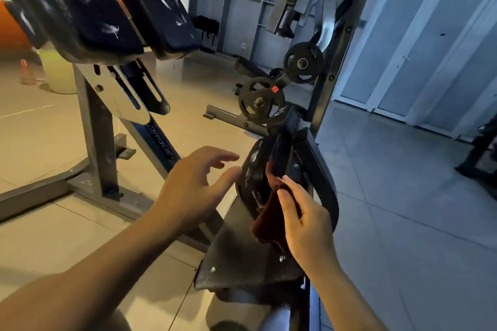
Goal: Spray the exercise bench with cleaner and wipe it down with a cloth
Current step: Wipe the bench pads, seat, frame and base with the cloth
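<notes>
A dark red cloth (266, 226) is pressed against the black padded seat (251, 183) of the exercise machine at centre, held by my right hand (304, 220) with thumb and fingers curled round it. White streaks mark the pad's surface. My left hand (196, 185) hovers just left of the pad with fingers spread and relaxed, holding nothing. Worn black pads (88, 8) of another bench, flecked with white patches, hang at the upper left. No spray bottle is in view.
A grey steel frame (99, 137) of the left bench stands on the tiled floor. Two black weight plates (261, 101) sit on pegs behind the pad. Metal uprights (330, 62) rise at right; white doors (419, 43) line the far right wall.
</notes>
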Demonstrator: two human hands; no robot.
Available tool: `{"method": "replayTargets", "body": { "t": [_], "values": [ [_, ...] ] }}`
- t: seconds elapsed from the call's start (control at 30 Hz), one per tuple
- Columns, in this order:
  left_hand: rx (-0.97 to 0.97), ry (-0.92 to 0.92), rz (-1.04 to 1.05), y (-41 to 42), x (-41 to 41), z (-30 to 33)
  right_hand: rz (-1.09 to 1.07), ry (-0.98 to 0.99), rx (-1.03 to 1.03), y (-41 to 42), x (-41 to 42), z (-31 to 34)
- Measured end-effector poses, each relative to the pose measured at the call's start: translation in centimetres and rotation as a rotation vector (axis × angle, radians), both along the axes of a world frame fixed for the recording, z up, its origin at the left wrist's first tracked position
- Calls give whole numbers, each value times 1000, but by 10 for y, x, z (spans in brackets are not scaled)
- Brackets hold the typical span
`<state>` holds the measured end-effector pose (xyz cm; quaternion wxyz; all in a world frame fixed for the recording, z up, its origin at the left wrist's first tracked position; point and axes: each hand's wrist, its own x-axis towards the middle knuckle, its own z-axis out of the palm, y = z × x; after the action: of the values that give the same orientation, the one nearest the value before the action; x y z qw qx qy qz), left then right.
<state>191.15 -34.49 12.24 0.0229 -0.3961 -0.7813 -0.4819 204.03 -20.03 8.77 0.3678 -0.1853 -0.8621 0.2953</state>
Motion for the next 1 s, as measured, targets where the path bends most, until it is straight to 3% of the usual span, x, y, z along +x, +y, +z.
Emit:
{"method": "replayTargets", "body": {
  "t": [0.17,0.3,0.47,0.63,0.7,0.87,1.0],
  "values": [
    [7,97,-311,-12,37,-10,85,206,-388,-44,7,29],
    [129,-97,-412,-22,44,-10,277,242,-771,-69,11,38],
    [157,-88,-326,-34,46,-6,351,143,-806,-74,20,43],
    [-20,-18,-367,-52,42,23,559,-71,-851,-57,33,65],
    [-31,-7,-376,-60,35,34,612,-167,-758,-52,37,74],
    [32,-18,-293,-68,10,28,447,-209,-445,-46,26,72],
    [-82,167,-102,-64,-29,11,270,-196,-37,-40,-4,64]
  ]
}}
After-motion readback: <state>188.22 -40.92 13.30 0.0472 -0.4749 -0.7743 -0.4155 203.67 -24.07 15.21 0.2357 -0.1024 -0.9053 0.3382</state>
